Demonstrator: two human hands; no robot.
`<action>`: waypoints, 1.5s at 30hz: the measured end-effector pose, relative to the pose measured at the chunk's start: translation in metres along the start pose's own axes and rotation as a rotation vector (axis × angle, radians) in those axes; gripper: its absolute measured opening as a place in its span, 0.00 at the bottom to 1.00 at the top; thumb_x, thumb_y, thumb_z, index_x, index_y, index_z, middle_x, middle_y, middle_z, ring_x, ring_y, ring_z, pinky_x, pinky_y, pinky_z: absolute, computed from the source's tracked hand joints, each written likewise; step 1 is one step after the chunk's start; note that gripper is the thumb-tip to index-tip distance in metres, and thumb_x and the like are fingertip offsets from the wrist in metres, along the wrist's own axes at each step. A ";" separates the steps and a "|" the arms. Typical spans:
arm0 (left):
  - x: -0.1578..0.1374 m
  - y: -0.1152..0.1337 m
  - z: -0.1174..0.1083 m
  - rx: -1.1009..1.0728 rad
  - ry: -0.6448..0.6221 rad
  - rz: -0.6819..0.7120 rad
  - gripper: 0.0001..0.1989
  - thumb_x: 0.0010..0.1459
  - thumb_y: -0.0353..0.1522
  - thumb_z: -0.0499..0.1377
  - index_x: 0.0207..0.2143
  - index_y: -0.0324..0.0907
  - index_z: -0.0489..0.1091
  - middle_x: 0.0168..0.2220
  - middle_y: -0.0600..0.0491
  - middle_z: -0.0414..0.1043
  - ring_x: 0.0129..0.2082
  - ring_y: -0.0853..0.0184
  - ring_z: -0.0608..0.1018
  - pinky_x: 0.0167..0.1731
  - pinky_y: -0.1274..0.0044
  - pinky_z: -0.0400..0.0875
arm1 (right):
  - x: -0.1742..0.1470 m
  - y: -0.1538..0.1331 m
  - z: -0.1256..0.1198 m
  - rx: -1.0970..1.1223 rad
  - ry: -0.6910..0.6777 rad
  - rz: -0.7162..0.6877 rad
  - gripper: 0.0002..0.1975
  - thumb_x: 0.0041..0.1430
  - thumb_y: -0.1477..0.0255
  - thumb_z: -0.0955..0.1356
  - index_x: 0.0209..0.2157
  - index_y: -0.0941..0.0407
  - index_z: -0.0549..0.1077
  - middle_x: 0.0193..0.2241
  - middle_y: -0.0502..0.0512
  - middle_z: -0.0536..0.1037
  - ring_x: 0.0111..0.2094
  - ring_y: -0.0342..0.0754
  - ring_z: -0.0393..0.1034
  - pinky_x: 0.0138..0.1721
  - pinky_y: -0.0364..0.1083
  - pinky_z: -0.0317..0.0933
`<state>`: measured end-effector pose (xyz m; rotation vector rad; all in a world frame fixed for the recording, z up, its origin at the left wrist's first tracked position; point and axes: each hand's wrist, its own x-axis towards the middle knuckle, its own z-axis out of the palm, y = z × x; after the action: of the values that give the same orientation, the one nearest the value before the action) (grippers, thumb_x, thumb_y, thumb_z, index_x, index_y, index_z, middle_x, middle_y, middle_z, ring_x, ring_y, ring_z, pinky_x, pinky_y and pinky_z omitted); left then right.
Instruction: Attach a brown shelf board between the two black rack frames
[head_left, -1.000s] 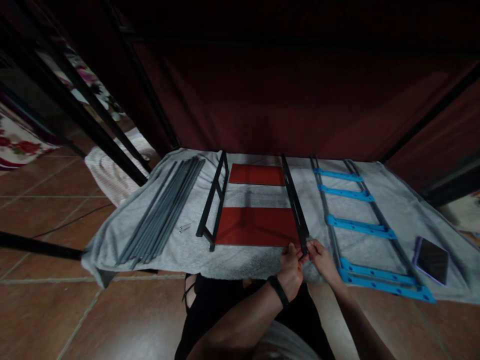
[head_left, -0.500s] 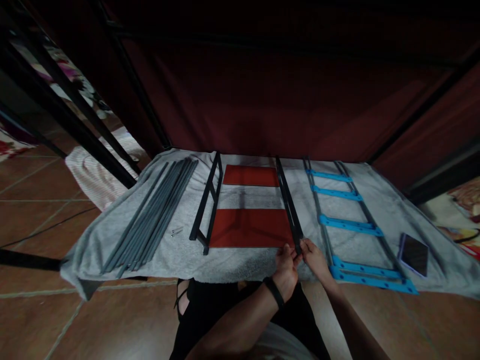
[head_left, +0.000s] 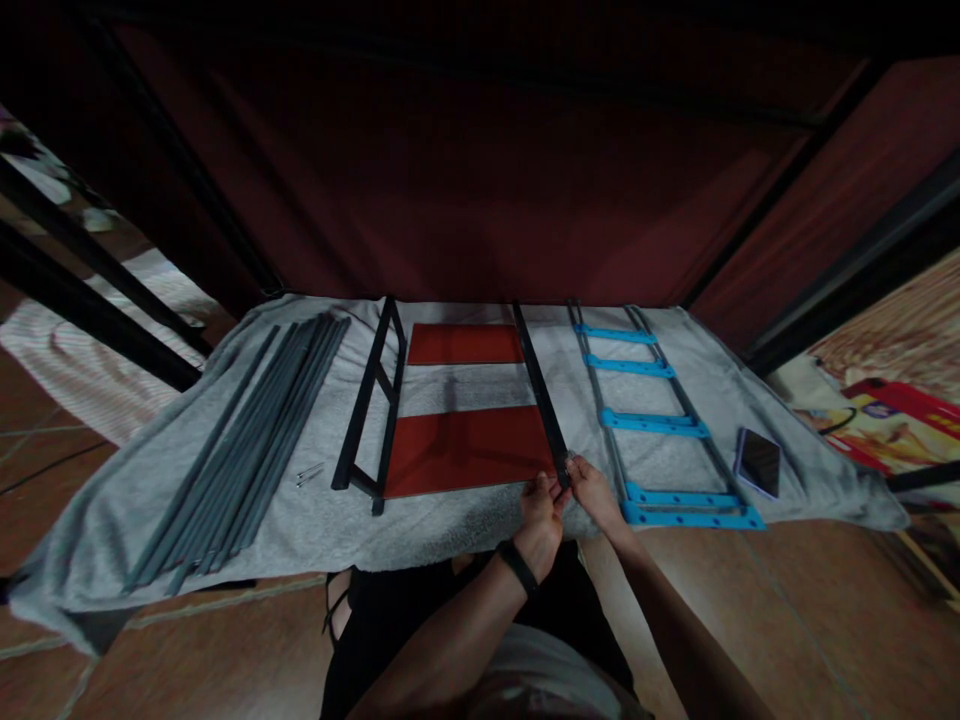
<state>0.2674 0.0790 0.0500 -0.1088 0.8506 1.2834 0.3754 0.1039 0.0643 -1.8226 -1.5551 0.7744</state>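
Note:
A black metal rack frame (head_left: pixel 541 385) holds two red boards, a far one (head_left: pixel 465 343) and a wider near one (head_left: pixel 469 448). Both my hands meet at its near right corner. My left hand (head_left: pixel 540 515), with a black band on the wrist, is closed around the frame's end from the inner side. My right hand (head_left: pixel 592 492) has its fingers pinched against the outer side of the same end. Whatever sits between those right fingertips is too small to make out. The frame's left side (head_left: pixel 365 395) stands up with a slanted crosspiece.
Left of the rack lie several grey tubes (head_left: pixel 240 455) and a few small screws (head_left: pixel 309 474). To the right are blue slotted bars (head_left: pixel 654 424) on thin grey rods, then a phone (head_left: pixel 758 462). A grey blanket (head_left: pixel 450 535) covers the surface; dark red fabric (head_left: pixel 480 200) rises behind.
The view has swung to the right, so everything sits further left. My hands stay at the same corner of the frame, with only slight finger movement.

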 end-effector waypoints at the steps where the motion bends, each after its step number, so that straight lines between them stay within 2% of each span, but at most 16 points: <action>1: 0.000 0.000 0.000 -0.005 -0.008 0.005 0.11 0.56 0.38 0.66 0.33 0.42 0.69 0.37 0.46 0.76 0.42 0.59 0.79 0.48 0.65 0.73 | 0.001 0.000 0.000 -0.005 -0.004 0.008 0.19 0.63 0.55 0.59 0.30 0.52 0.71 0.27 0.55 0.77 0.29 0.51 0.72 0.34 0.47 0.63; 6: 0.000 0.001 0.000 -0.012 -0.003 -0.011 0.09 0.58 0.36 0.64 0.33 0.41 0.68 0.35 0.47 0.76 0.37 0.62 0.79 0.46 0.66 0.74 | 0.000 0.004 0.000 0.077 -0.057 -0.027 0.18 0.62 0.55 0.59 0.31 0.53 0.70 0.28 0.53 0.77 0.32 0.50 0.73 0.36 0.47 0.65; 9: -0.001 0.002 0.001 -0.006 0.002 -0.011 0.08 0.59 0.35 0.63 0.33 0.41 0.68 0.35 0.47 0.76 0.36 0.63 0.79 0.45 0.68 0.74 | -0.001 0.004 0.000 0.054 -0.051 -0.030 0.17 0.62 0.56 0.60 0.31 0.53 0.70 0.29 0.54 0.78 0.33 0.51 0.74 0.38 0.48 0.66; 13: -0.002 0.003 0.003 0.006 0.001 -0.014 0.07 0.61 0.34 0.62 0.33 0.41 0.69 0.36 0.47 0.76 0.38 0.63 0.79 0.46 0.68 0.74 | 0.000 0.000 0.000 -0.018 -0.029 -0.017 0.19 0.64 0.56 0.59 0.29 0.53 0.71 0.30 0.57 0.79 0.33 0.52 0.74 0.37 0.48 0.65; 20: -0.003 0.005 0.003 0.038 0.018 -0.027 0.08 0.59 0.35 0.64 0.33 0.41 0.69 0.38 0.45 0.76 0.44 0.58 0.79 0.50 0.64 0.72 | -0.004 -0.002 -0.004 0.067 -0.057 -0.022 0.18 0.64 0.55 0.59 0.31 0.52 0.71 0.24 0.50 0.76 0.29 0.50 0.72 0.32 0.46 0.65; 24: -0.003 0.004 0.002 0.026 -0.017 -0.004 0.09 0.58 0.36 0.65 0.34 0.41 0.69 0.40 0.44 0.77 0.44 0.58 0.79 0.49 0.65 0.72 | -0.002 -0.005 -0.002 0.026 -0.049 0.001 0.18 0.63 0.56 0.59 0.31 0.52 0.72 0.28 0.54 0.78 0.33 0.51 0.74 0.36 0.48 0.65; 27: -0.004 0.004 0.003 0.028 0.012 -0.014 0.09 0.58 0.35 0.65 0.32 0.41 0.69 0.37 0.45 0.76 0.44 0.58 0.79 0.49 0.65 0.72 | 0.000 -0.002 0.000 0.025 -0.041 0.007 0.18 0.64 0.57 0.58 0.32 0.52 0.71 0.31 0.56 0.79 0.35 0.52 0.74 0.39 0.48 0.65; 33: -0.004 0.004 0.002 0.004 -0.017 -0.006 0.07 0.59 0.34 0.63 0.32 0.41 0.69 0.36 0.47 0.76 0.40 0.60 0.79 0.48 0.66 0.72 | -0.001 0.003 0.001 0.054 -0.058 -0.025 0.13 0.62 0.60 0.59 0.31 0.51 0.67 0.26 0.51 0.75 0.30 0.50 0.71 0.34 0.46 0.63; 39: -0.006 0.006 0.002 0.017 -0.016 -0.019 0.10 0.57 0.36 0.66 0.32 0.41 0.69 0.38 0.45 0.77 0.47 0.57 0.79 0.51 0.65 0.72 | 0.002 -0.005 -0.001 0.007 -0.024 -0.011 0.12 0.63 0.62 0.60 0.31 0.52 0.69 0.28 0.54 0.76 0.32 0.50 0.73 0.35 0.46 0.63; 42: -0.008 0.008 0.005 0.011 -0.015 -0.026 0.09 0.58 0.35 0.65 0.31 0.40 0.69 0.37 0.45 0.78 0.45 0.58 0.79 0.50 0.65 0.72 | 0.000 -0.003 -0.003 0.070 -0.073 -0.033 0.13 0.62 0.62 0.59 0.30 0.52 0.69 0.27 0.53 0.76 0.32 0.50 0.73 0.36 0.47 0.64; 45: -0.010 0.008 0.008 0.017 0.003 -0.021 0.08 0.60 0.34 0.63 0.32 0.40 0.69 0.37 0.45 0.78 0.43 0.59 0.80 0.50 0.66 0.73 | -0.002 0.000 -0.003 0.045 -0.088 -0.064 0.11 0.61 0.63 0.60 0.31 0.52 0.69 0.28 0.52 0.77 0.32 0.50 0.72 0.37 0.47 0.64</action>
<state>0.2637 0.0781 0.0645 -0.1055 0.8608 1.2565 0.3778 0.1017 0.0660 -1.7192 -1.6303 0.8626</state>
